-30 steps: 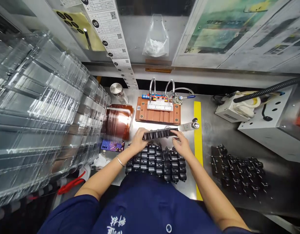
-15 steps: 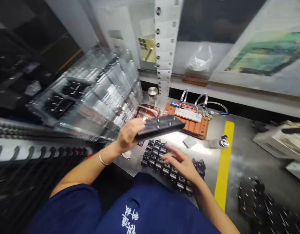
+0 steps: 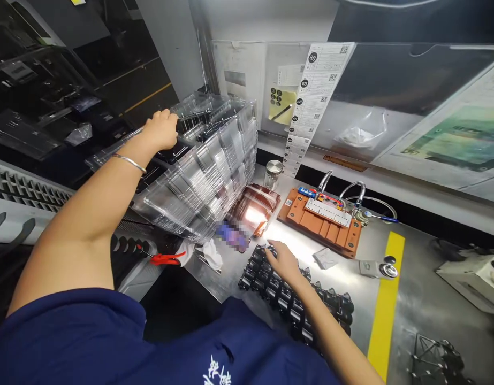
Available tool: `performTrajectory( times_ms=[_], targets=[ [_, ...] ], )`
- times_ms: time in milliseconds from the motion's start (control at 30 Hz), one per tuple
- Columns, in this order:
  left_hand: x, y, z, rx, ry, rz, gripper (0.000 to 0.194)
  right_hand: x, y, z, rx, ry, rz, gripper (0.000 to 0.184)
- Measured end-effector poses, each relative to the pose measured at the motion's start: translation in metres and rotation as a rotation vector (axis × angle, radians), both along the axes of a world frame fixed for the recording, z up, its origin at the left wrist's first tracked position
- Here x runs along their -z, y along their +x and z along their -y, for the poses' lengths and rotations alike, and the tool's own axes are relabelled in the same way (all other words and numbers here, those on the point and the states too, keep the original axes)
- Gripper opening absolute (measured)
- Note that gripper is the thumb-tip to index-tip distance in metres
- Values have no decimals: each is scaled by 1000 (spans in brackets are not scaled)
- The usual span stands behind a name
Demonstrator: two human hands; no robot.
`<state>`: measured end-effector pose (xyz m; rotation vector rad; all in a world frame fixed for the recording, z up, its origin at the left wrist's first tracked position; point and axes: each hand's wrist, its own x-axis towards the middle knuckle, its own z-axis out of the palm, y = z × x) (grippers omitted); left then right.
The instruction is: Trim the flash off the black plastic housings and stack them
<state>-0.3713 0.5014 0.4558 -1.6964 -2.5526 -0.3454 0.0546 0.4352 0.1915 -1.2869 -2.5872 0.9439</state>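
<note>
My left hand (image 3: 162, 130) reaches over the stack of clear plastic trays (image 3: 206, 182), its fingers curled down around a black plastic part (image 3: 175, 153). The fingertips are hidden behind the hand. Other black parts lie in the top tray's compartments. My right hand (image 3: 286, 263) is at the far left end of a row of black plastic parts (image 3: 289, 299) on the metal bench. Its thumb and fingers close on the end part of that row.
An orange fixture (image 3: 319, 222) with metal hoses stands at the back. Around it are a lidded glass jar (image 3: 273, 174), brown film packs (image 3: 257, 208), a metal piece (image 3: 378, 268) and yellow tape (image 3: 387, 310). Red-handled pliers (image 3: 166, 259) lie left; more black parts (image 3: 439, 361) lie right.
My left hand has carried the black part up and left from above the bench to the top of the trays. My right hand has moved to the row's end. The view has shifted.
</note>
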Motion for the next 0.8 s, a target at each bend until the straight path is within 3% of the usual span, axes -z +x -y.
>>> performTrajectory(
  times_ms=[67,167,200,267,333,433,500,533,633,800],
  targets=[
    [-11,37,25,191,-44,-141,65,10,-35,-13,-12,41,27,48],
    [-15,113,78,658,178,-242,50,31,-84,-27,-74,86,66,73],
    [-6,136,96,779,229,-208,41,38,-96,-29,-94,91,80,77],
    [31,168,124,958,165,-69,30,50,-112,-31,-119,86,99,69],
    [89,176,138,916,-47,58,28,58,-116,-33,-123,72,99,51],
    [180,166,138,597,-319,129,23,65,-107,-38,-122,40,57,34],
    [224,163,129,440,-394,127,21,67,-98,-44,-112,10,12,32],
    [239,166,124,396,-404,126,21,68,-94,-48,-100,-5,-16,31],
    [259,182,110,352,-374,136,22,74,-85,-56,-43,-54,-116,24],
    [265,205,89,343,-331,135,24,84,-84,-63,143,-140,-343,12]
  ],
)
